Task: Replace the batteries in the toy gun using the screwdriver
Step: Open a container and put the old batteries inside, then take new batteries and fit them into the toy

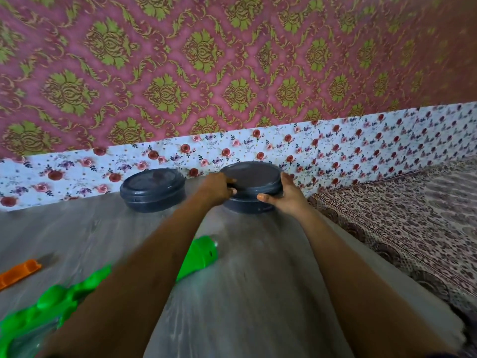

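The green toy gun (pixel 198 255) lies on the grey table (pixel 253 293), running from the lower left corner toward the middle, partly hidden under my left forearm. At the table's far edge stands a dark round lidded container (pixel 251 182). My left hand (pixel 218 188) grips its lid on the left side, fingers curled over the rim. My right hand (pixel 284 196) holds the right side, thumb across the front. No screwdriver or batteries are visible.
A second dark round lidded container (pixel 152 188) stands to the left of the first. An orange plastic piece (pixel 19 273) lies at the left edge. A floral strip and patterned wall rise behind the table; a patterned cloth (pixel 402 220) lies to the right.
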`<state>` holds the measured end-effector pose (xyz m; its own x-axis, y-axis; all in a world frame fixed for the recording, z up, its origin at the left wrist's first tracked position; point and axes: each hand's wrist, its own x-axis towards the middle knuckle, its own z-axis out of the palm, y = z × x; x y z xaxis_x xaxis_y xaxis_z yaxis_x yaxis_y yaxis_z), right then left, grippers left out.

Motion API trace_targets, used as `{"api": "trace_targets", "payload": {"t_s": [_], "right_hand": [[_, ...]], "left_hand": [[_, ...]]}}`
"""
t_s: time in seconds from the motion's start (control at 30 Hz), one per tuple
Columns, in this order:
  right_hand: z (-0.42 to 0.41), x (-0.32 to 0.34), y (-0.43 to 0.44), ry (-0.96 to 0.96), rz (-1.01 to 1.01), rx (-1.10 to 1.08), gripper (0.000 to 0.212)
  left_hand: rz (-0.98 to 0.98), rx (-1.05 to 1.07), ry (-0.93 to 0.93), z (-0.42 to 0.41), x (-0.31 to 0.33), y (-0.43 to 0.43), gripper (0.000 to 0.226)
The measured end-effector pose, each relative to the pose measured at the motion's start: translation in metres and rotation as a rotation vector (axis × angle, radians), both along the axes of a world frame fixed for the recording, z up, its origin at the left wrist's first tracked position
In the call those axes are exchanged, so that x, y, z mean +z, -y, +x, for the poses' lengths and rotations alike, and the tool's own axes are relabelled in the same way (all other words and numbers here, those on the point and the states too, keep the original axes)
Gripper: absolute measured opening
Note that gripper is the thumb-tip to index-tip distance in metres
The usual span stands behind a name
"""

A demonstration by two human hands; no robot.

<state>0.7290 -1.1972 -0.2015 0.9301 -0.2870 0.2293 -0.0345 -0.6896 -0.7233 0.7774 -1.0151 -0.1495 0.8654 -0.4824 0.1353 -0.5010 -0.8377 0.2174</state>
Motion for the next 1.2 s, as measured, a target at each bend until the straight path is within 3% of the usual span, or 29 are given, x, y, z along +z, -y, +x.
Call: {"api": "trace_targets", "payload": {"t_s": [0.3,0.43,0.53,0.7,0.8,0.93,1.1,1.2], "right_hand": [[0.09,-0.004,0.007,0.023,0.003,0.02,0.103],[0.103,-0.002,0.002,0.001,0.01,0.032,0.101],[0.101,0.002,-0.005,-0.045,0.059,0.017,0.11],[0.082,0.02,-0.051,0.198,-0.038,-0.067,0.076],[0.074,0.03,-0.095,0.203,0.155,0.063,0.059],[0.086,0.026,-0.157,0.029,0.23,0.213,0.058],[0.118,0.018,-0.198,-0.11,0.172,0.135,0.08],[0.137,0.014,-0.207,-0.198,0.264,0.104,0.068]], "left_hand": [[-0.052,0.0,0.039,0.08,-0.006,0.002,0.036],[-0.064,0.003,0.011,0.087,-0.008,-0.001,0.037],[-0.106,-0.027,-0.035,0.08,-0.004,-0.009,0.043],[-0.359,0.108,0.045,0.076,0.014,-0.063,0.046],[-0.393,0.277,0.059,0.075,0.014,-0.111,0.044],[-0.413,0.489,-0.04,0.075,-0.001,-0.172,0.047],[-0.649,0.501,-0.316,0.086,-0.017,-0.198,0.051],[-0.749,0.504,-0.428,0.094,-0.026,-0.2,0.036]]}}
